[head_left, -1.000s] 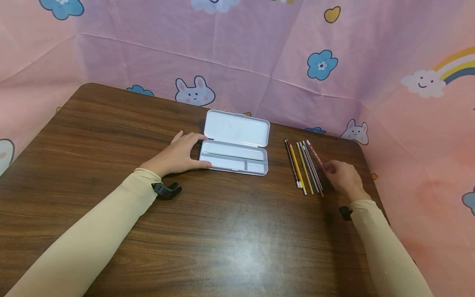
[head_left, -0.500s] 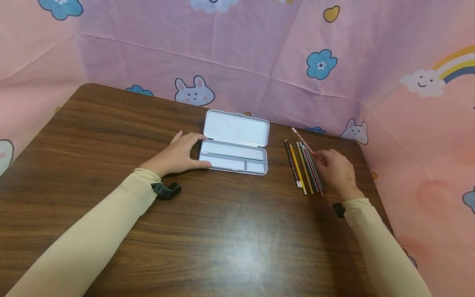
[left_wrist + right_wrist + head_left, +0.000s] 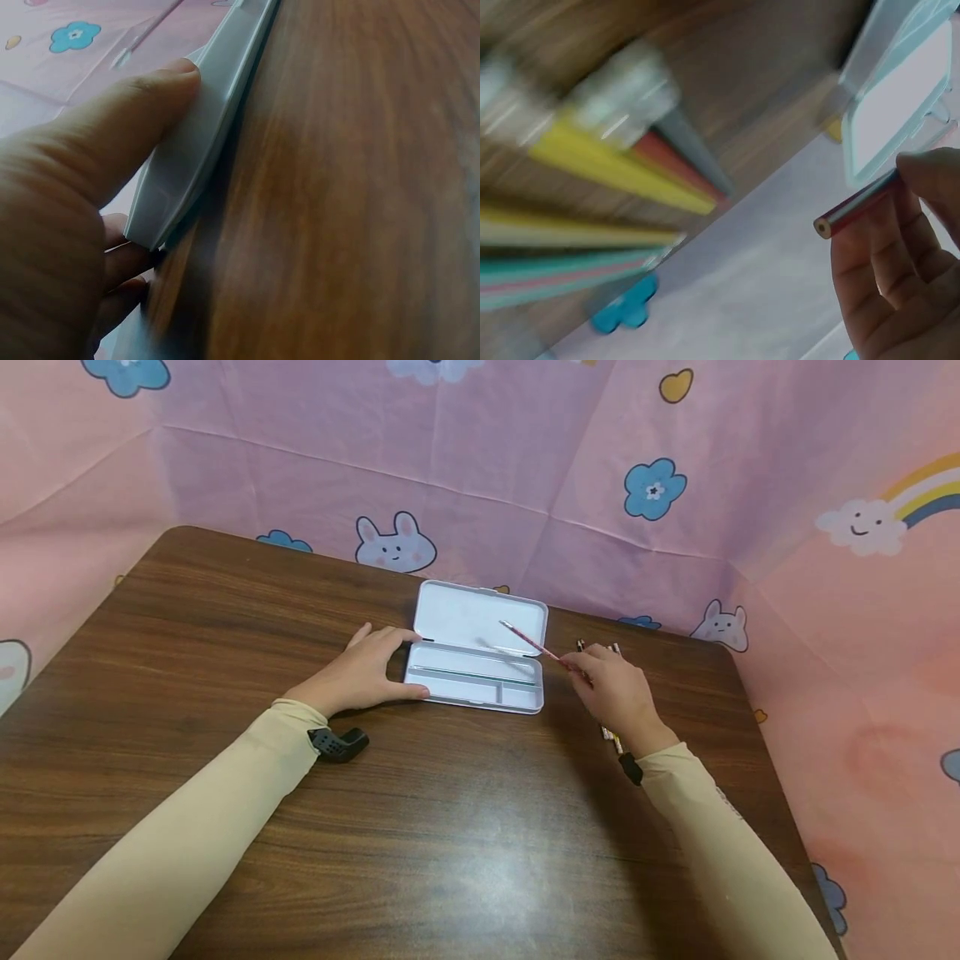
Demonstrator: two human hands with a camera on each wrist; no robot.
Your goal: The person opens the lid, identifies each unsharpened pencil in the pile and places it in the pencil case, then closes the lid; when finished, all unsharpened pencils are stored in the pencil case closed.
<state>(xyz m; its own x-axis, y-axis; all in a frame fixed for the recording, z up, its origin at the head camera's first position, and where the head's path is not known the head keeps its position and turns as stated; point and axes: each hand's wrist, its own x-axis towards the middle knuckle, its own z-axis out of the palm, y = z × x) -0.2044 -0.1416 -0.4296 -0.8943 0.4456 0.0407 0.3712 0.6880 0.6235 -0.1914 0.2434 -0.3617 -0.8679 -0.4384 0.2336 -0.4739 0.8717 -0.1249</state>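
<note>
A white pencil case [image 3: 457, 687] lies with its lid [image 3: 465, 610] raised. One thin teal pencil [image 3: 480, 676] rests along its length, and a short divider stands at the right. My left hand [image 3: 358, 670] holds the case's left end between thumb and fingers; in the left wrist view, the thumb presses on the case's side wall [image 3: 196, 135]. Pinched in my right hand [image 3: 618, 697] is a red patterned pencil [image 3: 531, 641], its far end over the lid. The right wrist view shows its flat, unsharpened-looking end near the fingertips.
Several pencils [image 3: 622, 169], yellow, red, grey and teal, lie on the brown wooden table [image 3: 450, 827] right of the case, mostly covered by the right hand in the head view. Pink printed cloth [image 3: 495, 485] hangs behind and beside the table.
My right hand has lifted the red pencil from the right side of the pencil group and carried it left, over the group to the case. The left hand and the case stay put.
</note>
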